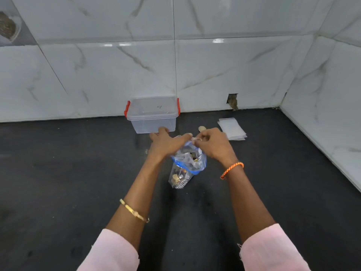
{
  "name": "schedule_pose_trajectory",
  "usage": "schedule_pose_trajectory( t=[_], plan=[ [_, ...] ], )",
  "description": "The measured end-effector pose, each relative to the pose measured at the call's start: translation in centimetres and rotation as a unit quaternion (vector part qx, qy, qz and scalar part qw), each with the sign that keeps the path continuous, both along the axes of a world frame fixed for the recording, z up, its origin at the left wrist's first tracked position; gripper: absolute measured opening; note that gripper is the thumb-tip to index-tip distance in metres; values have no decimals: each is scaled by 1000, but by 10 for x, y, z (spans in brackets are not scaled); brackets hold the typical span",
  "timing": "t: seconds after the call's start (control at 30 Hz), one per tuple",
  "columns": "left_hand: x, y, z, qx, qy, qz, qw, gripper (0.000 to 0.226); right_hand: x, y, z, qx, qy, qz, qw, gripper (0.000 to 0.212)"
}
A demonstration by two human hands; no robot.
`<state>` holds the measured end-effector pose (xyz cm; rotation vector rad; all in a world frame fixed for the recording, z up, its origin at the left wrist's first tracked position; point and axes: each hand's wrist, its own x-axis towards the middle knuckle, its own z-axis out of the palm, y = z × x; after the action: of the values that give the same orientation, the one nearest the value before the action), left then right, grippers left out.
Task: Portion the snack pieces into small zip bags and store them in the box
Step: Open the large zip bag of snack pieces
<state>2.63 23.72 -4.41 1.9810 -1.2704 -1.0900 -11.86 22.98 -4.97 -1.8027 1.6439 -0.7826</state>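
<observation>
A single head-worn view looks forward and down, close over the dark counter [58, 173] toward the tiled wall [117, 65].

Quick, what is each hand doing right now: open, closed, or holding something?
Left hand: fingers spread, thumb pinching the top edge of the large zip bag.
Right hand: closed, pinching the same edge.

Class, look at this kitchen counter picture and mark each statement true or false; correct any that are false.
1. Both hands are at the mouth of the big zip bag. True: the left hand and right hand hold its top edge.
2. The clear box has blue latches. False: the latches are red.
3. The stack of small bags lies left of the box. False: it lies to the right.
4. The box stands against the tiled wall. True.
5. The box has its lid on. False: it is open, with no lid on it.
</observation>
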Motion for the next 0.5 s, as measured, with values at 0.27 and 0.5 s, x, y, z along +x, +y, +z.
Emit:
schedule_pose_trajectory(
  t=[0.27, 0.5],
  plan=[
    [-6, 40, -25, -45, 8, 86, 995, 28, 1, 8, -10, 61, -237, -155, 957, 13],
    [6, 36, -28, -45, 205, 169, 963, 17, -20, 21, -12, 236, -485, -191, 820, 12]
  ],
)
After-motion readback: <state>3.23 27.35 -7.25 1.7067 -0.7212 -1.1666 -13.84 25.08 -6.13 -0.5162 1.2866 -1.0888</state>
